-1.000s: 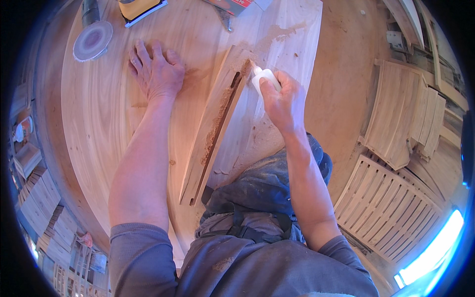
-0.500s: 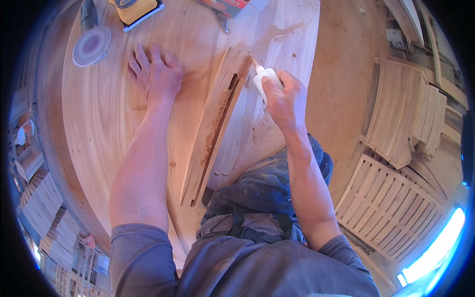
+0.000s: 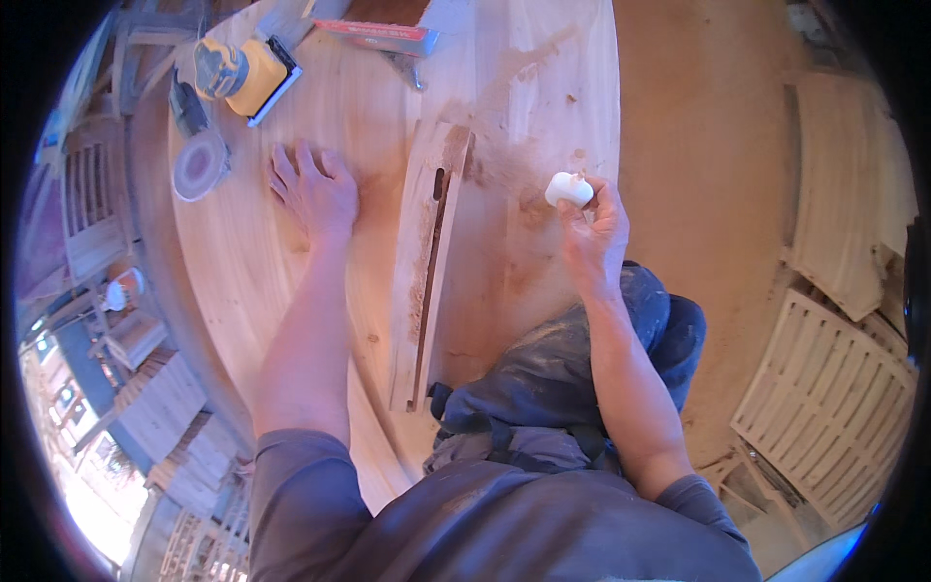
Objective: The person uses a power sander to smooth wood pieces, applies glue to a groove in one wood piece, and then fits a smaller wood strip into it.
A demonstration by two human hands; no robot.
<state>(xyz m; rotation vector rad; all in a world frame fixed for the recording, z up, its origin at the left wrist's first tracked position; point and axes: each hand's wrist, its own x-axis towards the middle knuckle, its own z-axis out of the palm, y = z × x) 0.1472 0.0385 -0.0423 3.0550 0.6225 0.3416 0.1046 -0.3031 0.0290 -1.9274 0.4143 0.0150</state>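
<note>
My left hand [image 3: 315, 199] lies flat with fingers spread on a large wooden panel [image 3: 228, 262], to the left of a grooved wooden board [image 3: 412, 242]. Along that board runs a long narrow slot, with brown sawdust-like material along it. My right hand [image 3: 598, 238] is wrapped round a small white squeeze bottle [image 3: 566, 190], off to the right of the board near the panel's right edge. The bottle's end faces up toward me, and its tip is hard to make out. It touches neither the board nor the slot.
At the upper left are a yellow sander [image 3: 257, 82] and a grinder with a round disc [image 3: 201, 166]. A red-edged box [image 3: 378, 37] sits at the far edge. Brown dust [image 3: 499, 160] smears the panel. A slatted wooden panel [image 3: 824, 398] is at the right.
My right hand has drawn the bottle away from the board's far end, rightward and nearer, tilting it. My left hand stays flat on the panel. The whole view has shifted.
</note>
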